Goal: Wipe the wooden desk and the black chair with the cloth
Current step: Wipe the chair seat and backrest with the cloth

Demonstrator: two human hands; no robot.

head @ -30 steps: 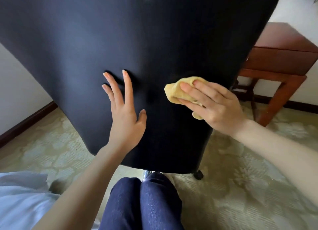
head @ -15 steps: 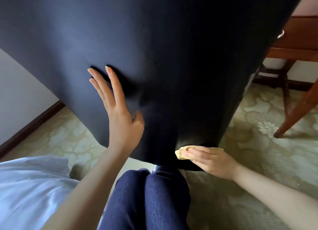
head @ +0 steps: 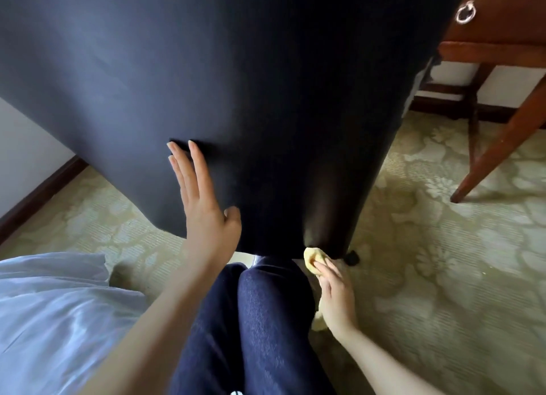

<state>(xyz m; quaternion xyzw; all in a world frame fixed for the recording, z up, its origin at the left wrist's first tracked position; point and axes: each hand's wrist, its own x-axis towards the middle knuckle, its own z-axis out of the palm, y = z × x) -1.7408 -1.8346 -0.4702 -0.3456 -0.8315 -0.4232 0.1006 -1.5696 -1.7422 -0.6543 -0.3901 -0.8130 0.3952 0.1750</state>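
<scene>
- Cloth point(head: 313, 260), yellow and bunched up, is in my right hand point(head: 335, 297). The fingers lie over it and grip it, and a tail of it pokes out by the wrist.
- I'm holding it right at the bottom edge of the black chair point(head: 236, 84), toward the right-hand corner of the backrest and just beside a small black caster point(head: 352, 258).
- My left hand point(head: 204, 214) is released and flat, fingers straight, palm pressed on the chair's back near its lower left edge.
- Between my arms I see knees in dark blue jeans point(head: 260, 321), tucked close under the chair's edge.
- White fabric point(head: 53, 306) is bunched at lower left.
- Out to the right, the wooden desk point(head: 502, 25) stands on the patterned carpet point(head: 443, 276). There's a metal ring pull point(head: 465, 12) on its drawer front, and one slanted leg is well apart from the chair.
- Far left, a dark skirting board point(head: 38, 194) runs along a pale wall.
</scene>
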